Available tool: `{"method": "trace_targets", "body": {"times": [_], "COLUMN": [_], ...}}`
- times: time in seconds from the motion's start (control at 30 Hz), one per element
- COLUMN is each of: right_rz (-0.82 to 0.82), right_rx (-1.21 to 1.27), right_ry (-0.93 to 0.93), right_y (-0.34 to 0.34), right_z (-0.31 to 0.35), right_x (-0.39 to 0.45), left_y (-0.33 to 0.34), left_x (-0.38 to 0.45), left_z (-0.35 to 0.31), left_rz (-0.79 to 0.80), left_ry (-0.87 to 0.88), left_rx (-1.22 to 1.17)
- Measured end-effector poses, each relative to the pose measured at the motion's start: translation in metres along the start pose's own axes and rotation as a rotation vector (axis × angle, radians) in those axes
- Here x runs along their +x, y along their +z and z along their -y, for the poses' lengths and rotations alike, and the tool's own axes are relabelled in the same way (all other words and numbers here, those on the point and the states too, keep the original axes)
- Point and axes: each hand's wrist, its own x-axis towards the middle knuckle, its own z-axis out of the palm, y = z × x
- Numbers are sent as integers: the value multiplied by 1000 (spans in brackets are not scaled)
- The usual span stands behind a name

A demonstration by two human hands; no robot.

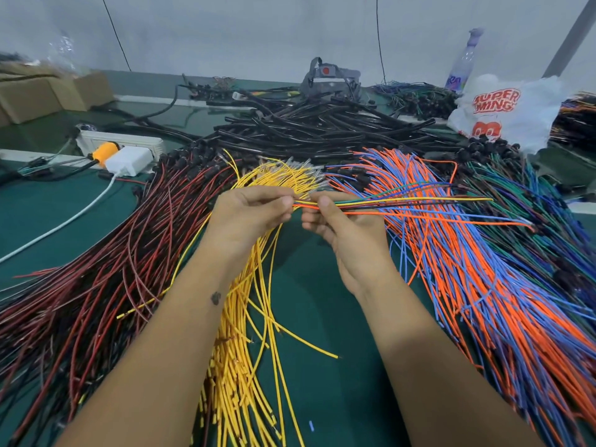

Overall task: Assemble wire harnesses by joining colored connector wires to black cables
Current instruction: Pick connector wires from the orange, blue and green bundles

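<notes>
So far I've only gathered one small bundle of colored wires (387, 204): my left hand (248, 214) and right hand (338, 221) both pinch its near ends. No black cable (306, 130) seems joined yet; those lie far across the worktop (309, 301).

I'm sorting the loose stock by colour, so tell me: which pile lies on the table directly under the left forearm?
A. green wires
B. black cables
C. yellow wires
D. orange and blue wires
C: the yellow wires fan out on the green table beneath the left forearm, while the orange and blue wires lie to the right.
</notes>
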Motion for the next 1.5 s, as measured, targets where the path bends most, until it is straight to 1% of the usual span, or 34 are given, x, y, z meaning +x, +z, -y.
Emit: {"method": "trace_targets", "body": {"times": [0.1,0.2,0.27,0.33,0.4,0.5,0.63,0.73,0.83,0.97,1.07,1.13,1.23,1.3,1.4,1.5], "right_rz": [-62,-71,-58,-64,-76,-82,-32,15,60,34,34,94,228,230,213,217], "right_rx": [-51,-24,-6,-20,-39,-59,-9,74,88,57,60,81,83,64,14,-1], "right_ry": [-3,50,66,39,5,-33,2,106,178,110,68,72,124,160,185,181], "right_y": [2,3,3,3,4,4,1,-1,-2,0,3,3,4,5,8,10], "right_z": [-3,-3,-2,-2,-2,-3,-3,-2,0,-3,-4,-3,-2,-3,-5,-5], "right_x": [0,0,0,0,0,0,2,3,4,4,3,1,-4,-5,-6,-7], "left_y": [2,3,1,0,0,2,1,-1,-1,-2,-1,0,1,4,10,15], "left_x": [0,-2,-2,-1,0,-1,0,0,0,2,3,3,2,0,-2,-3], "left_z": [1,1,1,2,3,5,8,9,10,9,6,1,-5,-6,-4,-4], "left_rz": [-78,-61,-30,-25,-57,-106,-124,-90,-36,-35,-120,-149,-31,15,22,-52], "left_ry": [81,125,101,44,4,-11,-2,12,25,-15,-71,-127,-142,-127,-111,-71], "left_rx": [120,162,124,55,-16,-95,-143,-139,-98,-109,-126,-207,-405,-446,-363,-233]}}
